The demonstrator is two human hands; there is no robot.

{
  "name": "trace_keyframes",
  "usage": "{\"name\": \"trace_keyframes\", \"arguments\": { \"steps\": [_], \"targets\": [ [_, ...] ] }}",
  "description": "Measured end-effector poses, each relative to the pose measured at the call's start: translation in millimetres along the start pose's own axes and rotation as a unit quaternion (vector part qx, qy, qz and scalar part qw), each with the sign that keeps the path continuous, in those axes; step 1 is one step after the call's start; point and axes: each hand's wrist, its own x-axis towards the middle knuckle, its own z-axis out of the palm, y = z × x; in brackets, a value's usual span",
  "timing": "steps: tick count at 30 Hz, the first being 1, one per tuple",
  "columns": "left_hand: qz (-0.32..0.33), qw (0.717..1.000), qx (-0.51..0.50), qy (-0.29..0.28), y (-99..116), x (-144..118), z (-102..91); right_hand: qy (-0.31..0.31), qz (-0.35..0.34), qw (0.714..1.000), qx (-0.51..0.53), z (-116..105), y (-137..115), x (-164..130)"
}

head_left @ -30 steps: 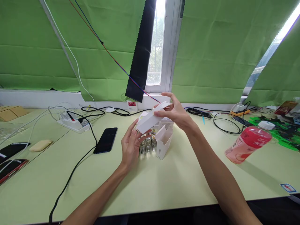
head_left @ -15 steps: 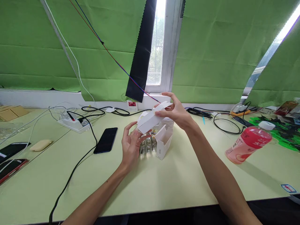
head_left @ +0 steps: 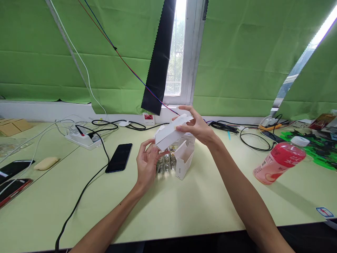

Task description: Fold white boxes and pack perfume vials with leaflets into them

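Observation:
A slim white carton (head_left: 170,134) is held tilted above the table, its lower end to the left. My right hand (head_left: 198,128) grips its upper part, thumb on the near side and index finger raised over the far end. At the lower end, my left hand (head_left: 146,165) has curled fingers and its thumb against the carton; some fingertips are hidden. Beneath the carton stand several small clear glass bottles (head_left: 166,164) with gold-coloured parts, partly covered. Right beside them stands an open white box (head_left: 184,162) with its flaps up.
A black phone (head_left: 119,158) lies left of my hands, near a black cable (head_left: 92,179) and a white power strip (head_left: 83,138). To the right stands a pink drink bottle (head_left: 279,160). Coiled black cables (head_left: 223,126) lie along the wall.
A white flap sticking out at the carton's lower left end no longer shows; that end now looks flat. My left thumb has shifted slightly. The bottles and open box have stayed put.

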Motion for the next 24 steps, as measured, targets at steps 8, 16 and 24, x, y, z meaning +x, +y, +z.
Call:
{"name": "trace_keyframes", "arguments": {
  "steps": [8, 16, 24],
  "targets": [
    [0.015, 1.000, 0.007, 0.013, -3.4, 1.5, -1.1, 0.000, 0.005, 1.000, -0.005, -0.9, 5.7, 1.5],
    [0.023, 1.000, 0.008, 0.018, -4.5, 1.2, -2.4, -0.001, 0.013, 1.000, 0.004, 0.2, 4.8, 1.5],
    [0.024, 1.000, 0.007, 0.014, -6.9, 2.2, -4.0, 0.005, 0.020, 1.000, 0.004, 1.0, 5.6, 1.9]
  ]
}}
